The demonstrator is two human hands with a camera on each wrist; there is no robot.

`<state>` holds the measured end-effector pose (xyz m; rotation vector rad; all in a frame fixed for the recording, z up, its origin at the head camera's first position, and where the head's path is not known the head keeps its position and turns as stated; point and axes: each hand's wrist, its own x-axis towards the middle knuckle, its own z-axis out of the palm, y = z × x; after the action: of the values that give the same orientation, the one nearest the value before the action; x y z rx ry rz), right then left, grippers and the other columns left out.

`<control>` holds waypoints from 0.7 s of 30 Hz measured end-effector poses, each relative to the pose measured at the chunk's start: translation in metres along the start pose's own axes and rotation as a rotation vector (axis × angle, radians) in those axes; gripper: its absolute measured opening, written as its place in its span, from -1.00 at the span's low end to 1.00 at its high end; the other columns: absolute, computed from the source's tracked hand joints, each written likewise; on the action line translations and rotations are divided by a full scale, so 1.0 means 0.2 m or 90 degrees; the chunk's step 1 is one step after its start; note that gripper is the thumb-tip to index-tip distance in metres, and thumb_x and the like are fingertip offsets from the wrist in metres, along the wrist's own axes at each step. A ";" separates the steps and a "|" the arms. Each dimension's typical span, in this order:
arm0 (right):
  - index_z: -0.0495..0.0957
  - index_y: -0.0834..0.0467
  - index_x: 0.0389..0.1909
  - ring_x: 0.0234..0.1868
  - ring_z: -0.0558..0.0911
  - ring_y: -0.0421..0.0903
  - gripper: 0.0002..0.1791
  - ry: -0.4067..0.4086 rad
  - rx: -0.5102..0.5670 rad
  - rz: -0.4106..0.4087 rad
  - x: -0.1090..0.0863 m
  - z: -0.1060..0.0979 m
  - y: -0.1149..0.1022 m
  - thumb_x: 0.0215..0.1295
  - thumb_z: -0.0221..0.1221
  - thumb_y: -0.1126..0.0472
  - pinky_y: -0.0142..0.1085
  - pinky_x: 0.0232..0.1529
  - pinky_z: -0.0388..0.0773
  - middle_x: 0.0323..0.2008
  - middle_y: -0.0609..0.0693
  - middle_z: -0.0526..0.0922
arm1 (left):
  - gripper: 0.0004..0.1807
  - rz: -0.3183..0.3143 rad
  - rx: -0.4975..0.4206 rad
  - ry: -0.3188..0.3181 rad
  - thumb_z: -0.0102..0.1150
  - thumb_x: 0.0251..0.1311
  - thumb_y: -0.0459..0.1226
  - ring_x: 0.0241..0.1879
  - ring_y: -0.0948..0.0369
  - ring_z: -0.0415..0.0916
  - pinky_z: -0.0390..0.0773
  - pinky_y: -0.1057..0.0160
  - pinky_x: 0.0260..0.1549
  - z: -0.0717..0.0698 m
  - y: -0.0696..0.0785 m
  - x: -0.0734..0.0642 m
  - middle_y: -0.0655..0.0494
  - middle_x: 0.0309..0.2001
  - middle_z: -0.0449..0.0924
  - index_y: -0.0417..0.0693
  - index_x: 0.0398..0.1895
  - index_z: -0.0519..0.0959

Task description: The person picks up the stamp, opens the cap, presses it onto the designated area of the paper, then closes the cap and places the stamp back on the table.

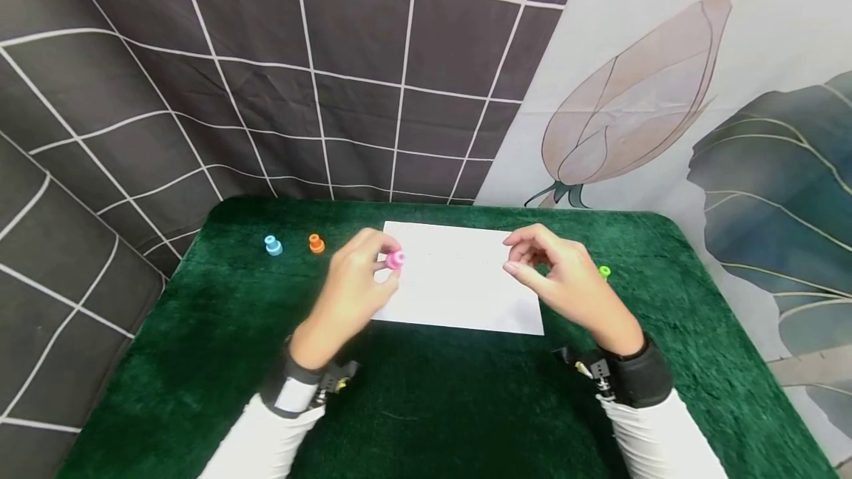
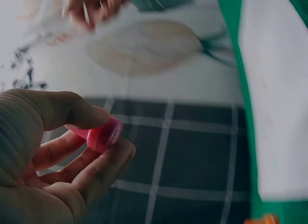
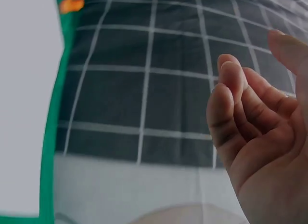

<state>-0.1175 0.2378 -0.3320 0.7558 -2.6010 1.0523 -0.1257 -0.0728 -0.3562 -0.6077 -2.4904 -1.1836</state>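
Note:
My left hand (image 1: 351, 279) pinches a small pink stamp (image 1: 396, 259) between thumb and fingers, above the left part of a white sheet of paper (image 1: 459, 283). In the left wrist view the stamp's patterned end face (image 2: 114, 133) points away from the palm. Over the right edge of the sheet hovers my right hand (image 1: 566, 276), its fingers loosely bent and nothing between them. The right wrist view shows that hand's fingertips (image 3: 224, 96) apart from the thumb. Faint small marks dot the paper.
On the green cloth-covered table (image 1: 426, 398), a blue stamp (image 1: 273, 245) and an orange stamp (image 1: 316, 243) stand at the back left. A green stamp (image 1: 604, 272) shows partly behind my right hand. A dark gridded curtain (image 1: 353, 109) hangs behind the table.

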 end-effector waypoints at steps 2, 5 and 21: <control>0.57 0.07 0.03 -0.33 0.59 -0.32 -0.74 -0.015 -0.012 0.010 -0.02 -0.04 0.05 0.38 0.31 0.31 -0.47 -0.35 0.56 -0.32 -0.18 0.66 | -0.73 -0.029 0.033 -0.003 0.41 0.07 -0.53 -0.08 0.06 0.68 0.79 0.13 -0.07 -0.07 -0.08 -0.03 0.00 -0.15 0.63 -0.13 -0.19 0.61; 0.57 0.06 0.01 -0.34 0.58 -0.32 -0.79 -0.035 -0.030 0.020 -0.05 -0.09 0.13 0.42 0.28 0.30 -0.45 -0.40 0.53 -0.33 -0.19 0.65 | -0.75 -0.074 0.077 -0.006 0.41 0.07 -0.51 -0.13 0.02 0.68 0.78 0.02 -0.09 -0.17 -0.21 -0.07 -0.03 -0.16 0.64 -0.14 -0.20 0.61; 0.56 0.09 -0.02 -0.47 0.49 -0.34 -0.85 -0.090 -0.138 0.071 -0.19 -0.28 0.37 0.47 0.24 0.24 -0.42 -0.48 0.44 -0.40 -0.18 0.61 | -0.80 -0.261 0.141 -0.106 0.36 0.17 -0.44 -0.28 -0.03 0.63 0.67 -0.09 -0.20 -0.37 -0.69 -0.14 -0.19 -0.29 0.68 -0.23 -0.25 0.50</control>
<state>-0.1257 0.3364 -0.3498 0.6619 -2.8481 0.7500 -0.1631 -0.2158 -0.4155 -0.1433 -2.9319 -0.9925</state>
